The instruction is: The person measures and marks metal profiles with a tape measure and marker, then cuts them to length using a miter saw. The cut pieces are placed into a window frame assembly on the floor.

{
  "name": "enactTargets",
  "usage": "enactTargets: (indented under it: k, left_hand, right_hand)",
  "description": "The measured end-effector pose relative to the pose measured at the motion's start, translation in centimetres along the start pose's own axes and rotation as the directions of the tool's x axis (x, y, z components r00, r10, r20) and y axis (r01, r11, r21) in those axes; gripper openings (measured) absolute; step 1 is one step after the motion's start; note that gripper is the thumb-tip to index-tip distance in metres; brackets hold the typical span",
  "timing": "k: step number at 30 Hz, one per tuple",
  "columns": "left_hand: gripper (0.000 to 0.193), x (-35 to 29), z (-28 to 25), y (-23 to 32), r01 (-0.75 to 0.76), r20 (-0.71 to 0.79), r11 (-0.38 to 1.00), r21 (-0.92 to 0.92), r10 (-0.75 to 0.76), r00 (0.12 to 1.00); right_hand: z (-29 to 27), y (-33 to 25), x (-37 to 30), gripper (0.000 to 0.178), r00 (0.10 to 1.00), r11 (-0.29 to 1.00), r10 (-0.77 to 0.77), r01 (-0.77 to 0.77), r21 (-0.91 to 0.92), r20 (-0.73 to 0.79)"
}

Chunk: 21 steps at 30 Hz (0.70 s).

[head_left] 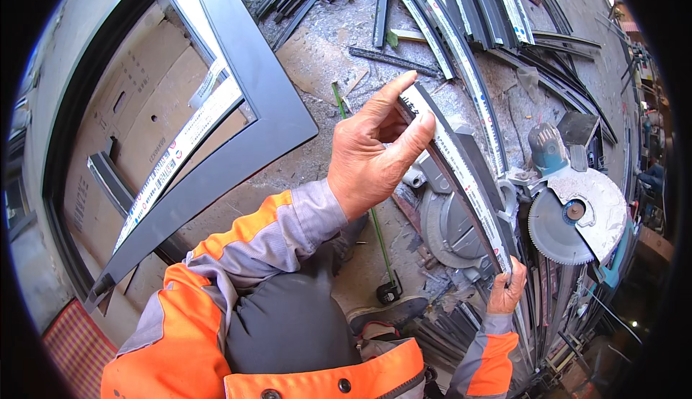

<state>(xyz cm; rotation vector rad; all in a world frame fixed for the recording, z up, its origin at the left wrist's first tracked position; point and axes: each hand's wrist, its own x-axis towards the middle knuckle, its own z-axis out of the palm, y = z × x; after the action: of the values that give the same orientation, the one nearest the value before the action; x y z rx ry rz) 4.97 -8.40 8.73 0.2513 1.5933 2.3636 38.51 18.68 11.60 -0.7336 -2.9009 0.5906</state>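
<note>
A dark metal profile strip (467,175) with white printed protective film runs slantwise in front of me. My left hand (378,147) pinches its upper end between thumb and fingers. Its lower end sits in the closed fingers of my right hand (507,289). Behind the strip is a miter saw's round grey base (448,226), partly covered by it. The saw's toothed circular blade (556,226), under a dusty pale guard (607,204), is just right of the strip.
A large dark grey frame (277,114) lies at left over brown cardboard (144,89). An extended green tape measure (389,291) lies by my shoe. Long film-covered profiles (461,74) spread across the dusty floor ahead. More dark strips (551,298) are stacked below the saw.
</note>
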Motion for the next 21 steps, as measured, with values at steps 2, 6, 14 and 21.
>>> enactTargets:
  k: [2, 6, 14, 21]
  left_hand:
    - [0.056, 0.0, 0.1, 0.0, 0.004, -0.005, 1.000, -0.017, -0.005, 1.000]
    - [0.053, 0.4, 0.0, -1.2, -0.061, -0.056, 0.998, 0.024, 0.062, 0.996]
    - [0.047, 1.1, -1.6, -3.8, -0.016, -0.042, 0.994, 0.111, 0.021, 0.999]
    - [0.054, 2.2, -4.1, -6.4, 0.085, 0.008, 0.958, 0.274, -0.091, 0.996]
  right_hand:
    - [0.3, 0.2, 0.1, 0.055, 1.000, 1.000, -0.009, 0.009, 0.010, 0.002]
    - [0.8, -1.0, 0.9, 0.054, 0.998, 0.997, -0.059, 0.059, -0.046, -0.004]
    - [3.9, -0.1, 2.1, 0.041, 0.994, 0.993, -0.094, 0.090, -0.069, -0.061]
    - [7.2, 1.1, 2.8, 0.040, 0.990, 0.996, -0.072, 0.064, -0.069, -0.119]
